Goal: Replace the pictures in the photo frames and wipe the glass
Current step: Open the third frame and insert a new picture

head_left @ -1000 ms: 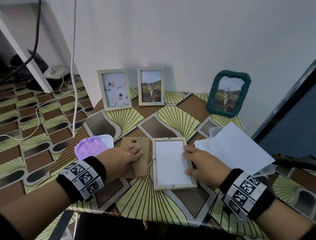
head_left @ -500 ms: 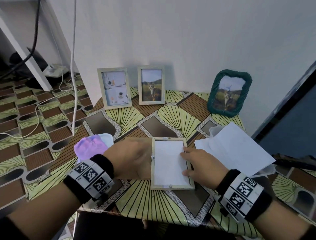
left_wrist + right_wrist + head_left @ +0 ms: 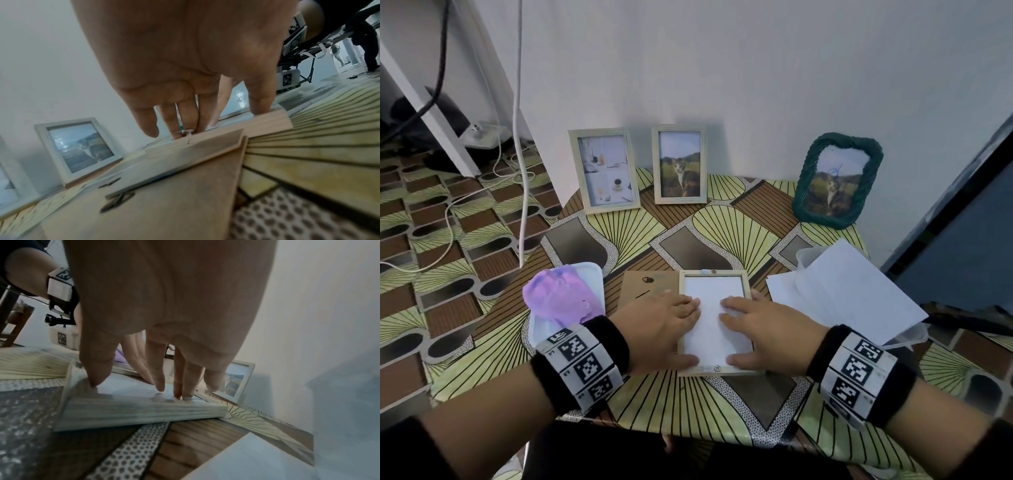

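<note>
A pale wooden photo frame (image 3: 714,370) lies face down at the table's middle with a white sheet (image 3: 710,329) in its recess. My left hand (image 3: 674,330) lays flat fingers on the sheet's left half, thumb at the frame's near edge. On the right half my right hand (image 3: 748,330) presses down with straight fingers (image 3: 159,382); the frame's side (image 3: 139,412) shows below them. The brown backing board (image 3: 645,286) lies flat left of the frame, partly under my left hand (image 3: 185,105), its hanger fitting (image 3: 117,199) showing. A purple cloth (image 3: 560,296) sits on a white lid.
Three framed pictures stand against the wall: a collage frame (image 3: 606,171), a cat photo frame (image 3: 679,164) and a green woven frame (image 3: 837,180). White sheets (image 3: 849,294) lie over a clear plastic box at the right. Cables run over the floor at the left.
My left hand has left the backing board lying beside the frame and moved right onto the white sheet. My right hand slid from the frame's right rim onto the sheet.
</note>
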Demonstrator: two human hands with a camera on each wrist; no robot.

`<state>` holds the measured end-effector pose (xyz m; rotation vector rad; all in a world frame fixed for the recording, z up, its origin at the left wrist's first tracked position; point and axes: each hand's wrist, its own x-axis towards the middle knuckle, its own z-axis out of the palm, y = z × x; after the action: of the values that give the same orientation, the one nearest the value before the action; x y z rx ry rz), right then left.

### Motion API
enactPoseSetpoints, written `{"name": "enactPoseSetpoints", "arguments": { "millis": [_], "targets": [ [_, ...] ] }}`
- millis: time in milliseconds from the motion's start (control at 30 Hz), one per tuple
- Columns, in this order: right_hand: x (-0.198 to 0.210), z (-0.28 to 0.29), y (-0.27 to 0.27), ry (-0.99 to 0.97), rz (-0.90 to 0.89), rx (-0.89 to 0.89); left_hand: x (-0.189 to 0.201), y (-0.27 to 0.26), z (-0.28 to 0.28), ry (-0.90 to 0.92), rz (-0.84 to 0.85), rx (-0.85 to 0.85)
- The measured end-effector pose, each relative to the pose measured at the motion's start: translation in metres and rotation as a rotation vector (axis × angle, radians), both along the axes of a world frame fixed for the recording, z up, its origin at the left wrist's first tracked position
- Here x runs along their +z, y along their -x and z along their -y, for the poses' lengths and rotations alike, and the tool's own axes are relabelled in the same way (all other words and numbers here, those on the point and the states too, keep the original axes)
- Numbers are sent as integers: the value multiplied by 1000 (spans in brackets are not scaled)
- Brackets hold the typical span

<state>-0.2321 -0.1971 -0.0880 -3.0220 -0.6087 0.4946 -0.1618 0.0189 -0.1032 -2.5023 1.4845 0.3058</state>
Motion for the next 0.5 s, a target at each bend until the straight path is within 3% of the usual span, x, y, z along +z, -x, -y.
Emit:
{"name": "enactPoseSetpoints", "arguments": {
  "millis": [300, 500],
  "targets": [
    [6, -14, -6, 130, 23, 89, -4, -7, 2, -54, 36, -50],
    [2, -11, -9, 104, 39, 83, -6, -4, 1, -33, 28, -40]
  ]
}}
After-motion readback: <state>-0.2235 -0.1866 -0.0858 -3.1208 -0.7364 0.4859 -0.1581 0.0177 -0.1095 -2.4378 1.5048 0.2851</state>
